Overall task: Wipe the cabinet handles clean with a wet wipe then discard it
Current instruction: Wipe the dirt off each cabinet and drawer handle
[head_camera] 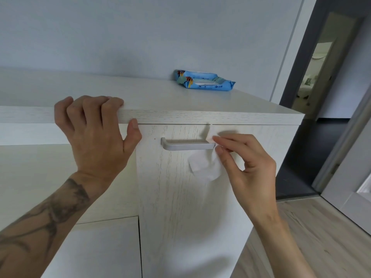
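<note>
At the handle's right end, the right hand pinches the wet wipe; the left hand grips the cabinet top.

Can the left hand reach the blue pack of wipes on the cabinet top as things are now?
Probably yes. The left hand grips the front edge of the cabinet top, and nothing lies on the surface between it and the pack of wipes. It must let go first.

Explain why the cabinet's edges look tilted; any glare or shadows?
Head view: the wide-angle lens tilts and bows straight lines, like the white wood-grain cabinet top and the dark grey door frame. Head view: light is soft, no glare; a small shadow lies on the cabinet door above the brushed metal bar handle's right end.
</note>
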The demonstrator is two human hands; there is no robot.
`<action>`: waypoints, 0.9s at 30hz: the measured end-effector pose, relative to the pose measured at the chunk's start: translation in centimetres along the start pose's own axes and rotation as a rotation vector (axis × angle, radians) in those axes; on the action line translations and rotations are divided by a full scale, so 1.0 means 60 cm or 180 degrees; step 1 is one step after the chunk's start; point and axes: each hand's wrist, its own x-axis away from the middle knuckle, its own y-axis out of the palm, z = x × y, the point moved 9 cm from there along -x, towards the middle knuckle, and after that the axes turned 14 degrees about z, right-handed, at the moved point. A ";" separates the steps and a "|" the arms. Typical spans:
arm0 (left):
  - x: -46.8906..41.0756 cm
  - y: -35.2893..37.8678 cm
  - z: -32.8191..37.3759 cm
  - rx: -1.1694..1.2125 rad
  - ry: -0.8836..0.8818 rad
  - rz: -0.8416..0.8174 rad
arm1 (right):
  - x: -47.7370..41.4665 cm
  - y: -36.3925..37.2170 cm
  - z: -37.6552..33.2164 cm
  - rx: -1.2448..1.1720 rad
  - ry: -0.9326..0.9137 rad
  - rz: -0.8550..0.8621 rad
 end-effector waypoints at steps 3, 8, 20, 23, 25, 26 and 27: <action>0.000 -0.001 0.001 -0.0006 -0.0002 -0.0005 | -0.001 -0.001 -0.003 0.0068 -0.0161 -0.0007; -0.003 -0.002 0.002 -0.0013 -0.0016 -0.0023 | -0.005 0.005 0.010 -0.0195 0.0158 -0.0011; -0.001 -0.001 0.002 -0.0054 -0.0012 -0.0044 | 0.007 -0.004 -0.008 -0.0039 -0.0132 0.0307; -0.001 0.001 0.001 -0.0048 0.0007 -0.0056 | 0.000 0.000 0.000 -0.0119 -0.0044 0.0233; 0.000 0.001 0.001 -0.0041 0.0002 -0.0060 | -0.002 0.002 0.004 -0.0166 0.0092 0.0228; 0.000 0.001 0.001 -0.0038 -0.0005 -0.0054 | -0.001 0.001 -0.002 -0.0086 -0.0004 0.0268; 0.001 0.001 0.000 -0.0041 -0.0007 -0.0048 | 0.002 0.001 -0.012 0.0038 -0.0185 0.0302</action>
